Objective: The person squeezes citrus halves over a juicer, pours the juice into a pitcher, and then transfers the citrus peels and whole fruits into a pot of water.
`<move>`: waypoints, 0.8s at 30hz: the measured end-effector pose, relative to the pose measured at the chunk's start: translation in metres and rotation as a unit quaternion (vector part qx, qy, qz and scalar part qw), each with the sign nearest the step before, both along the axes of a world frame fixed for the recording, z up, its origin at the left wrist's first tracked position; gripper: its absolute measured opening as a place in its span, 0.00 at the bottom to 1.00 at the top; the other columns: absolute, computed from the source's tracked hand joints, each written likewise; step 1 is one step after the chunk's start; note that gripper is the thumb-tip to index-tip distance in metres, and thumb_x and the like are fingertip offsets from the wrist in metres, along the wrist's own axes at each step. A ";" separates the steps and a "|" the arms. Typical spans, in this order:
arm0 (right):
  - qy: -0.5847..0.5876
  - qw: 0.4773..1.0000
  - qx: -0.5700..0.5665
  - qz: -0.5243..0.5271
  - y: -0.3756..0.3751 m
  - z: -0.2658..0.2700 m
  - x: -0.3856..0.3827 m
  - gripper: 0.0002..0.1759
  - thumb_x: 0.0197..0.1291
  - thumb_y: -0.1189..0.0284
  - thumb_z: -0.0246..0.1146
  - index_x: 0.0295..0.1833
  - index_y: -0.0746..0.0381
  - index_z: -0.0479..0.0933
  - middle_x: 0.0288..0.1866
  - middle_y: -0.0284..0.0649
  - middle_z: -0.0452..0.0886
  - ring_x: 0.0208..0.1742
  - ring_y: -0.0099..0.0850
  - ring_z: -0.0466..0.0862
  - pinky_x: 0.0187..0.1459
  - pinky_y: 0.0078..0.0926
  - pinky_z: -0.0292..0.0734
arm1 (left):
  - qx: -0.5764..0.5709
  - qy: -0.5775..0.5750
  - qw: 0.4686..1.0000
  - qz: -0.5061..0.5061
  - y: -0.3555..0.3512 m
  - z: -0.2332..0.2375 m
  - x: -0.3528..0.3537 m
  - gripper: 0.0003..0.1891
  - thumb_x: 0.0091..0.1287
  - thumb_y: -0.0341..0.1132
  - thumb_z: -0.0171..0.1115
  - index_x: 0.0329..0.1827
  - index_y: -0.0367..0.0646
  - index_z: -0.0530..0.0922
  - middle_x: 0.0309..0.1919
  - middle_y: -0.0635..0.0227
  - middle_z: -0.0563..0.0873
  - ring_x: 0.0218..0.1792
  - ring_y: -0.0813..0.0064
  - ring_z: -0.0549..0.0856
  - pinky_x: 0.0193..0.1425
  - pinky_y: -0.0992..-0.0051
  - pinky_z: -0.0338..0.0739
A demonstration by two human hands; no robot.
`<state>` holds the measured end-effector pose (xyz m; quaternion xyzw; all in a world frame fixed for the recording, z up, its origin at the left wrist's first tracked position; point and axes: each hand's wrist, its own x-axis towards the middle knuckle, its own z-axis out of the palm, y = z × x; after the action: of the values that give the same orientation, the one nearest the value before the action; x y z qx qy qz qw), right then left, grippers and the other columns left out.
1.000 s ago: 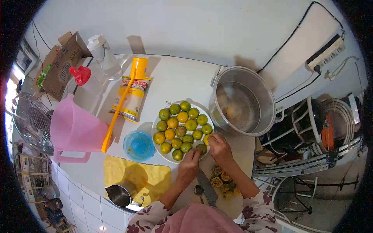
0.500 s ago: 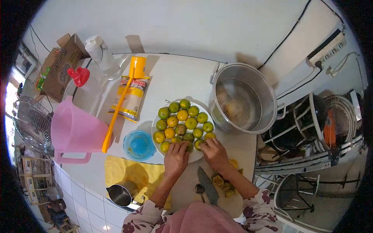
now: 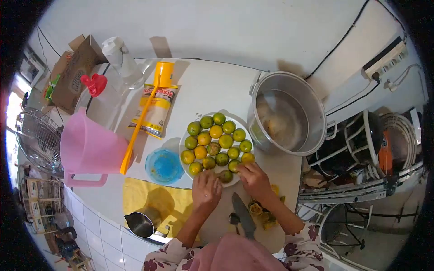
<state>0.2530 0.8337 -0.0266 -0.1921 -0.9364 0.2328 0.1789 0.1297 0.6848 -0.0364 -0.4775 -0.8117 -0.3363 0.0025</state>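
A white plate (image 3: 236,178) is filled with green and yellowish citrus fruits (image 3: 226,141). My left hand (image 3: 207,194) lies at the near left rim, palm down, fingers stretched over the edge, a ring on one finger. Beside its thumb sits a brownish-green fruit (image 3: 225,176). At the near right rim, my right hand (image 3: 253,179) has its fingers bent against a green fruit (image 3: 233,166), partly covering it. Below the hands, a knife (image 3: 244,217) and a dark spoon (image 3: 233,219) lie on a board (image 3: 217,232), beside cut citrus pieces (image 3: 256,208) near my right wrist.
A large metal pot (image 3: 289,115) with cloudy liquid stands right of the plate. On the left are a blue bowl (image 3: 163,167), a pink pitcher (image 3: 92,149), a sugar bag (image 3: 156,108) under a yellow long-handled scoop (image 3: 140,124), and a metal jug (image 3: 142,223) on yellow cloth (image 3: 181,198).
My left fingers have drawn back slightly from the fruits, baring more of the brownish-green one at the near edge. My right hand stays by its fruit. The whole view has shifted a little.
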 end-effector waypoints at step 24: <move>-0.072 0.982 0.005 0.174 -0.047 -0.011 -0.043 0.27 0.48 0.84 0.60 0.58 0.67 0.73 0.66 0.52 0.70 0.67 0.49 0.69 0.66 0.42 0.67 | -0.136 0.012 0.990 0.043 0.004 0.015 -0.042 0.32 0.56 0.24 0.58 0.67 0.32 0.64 0.65 0.43 0.69 0.64 0.44 0.70 0.67 0.57 0.67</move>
<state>0.2098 0.7865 -0.0377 -0.0417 -0.9672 0.2412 0.0685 0.0880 0.6885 -0.0209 -0.4423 -0.8695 -0.2166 -0.0381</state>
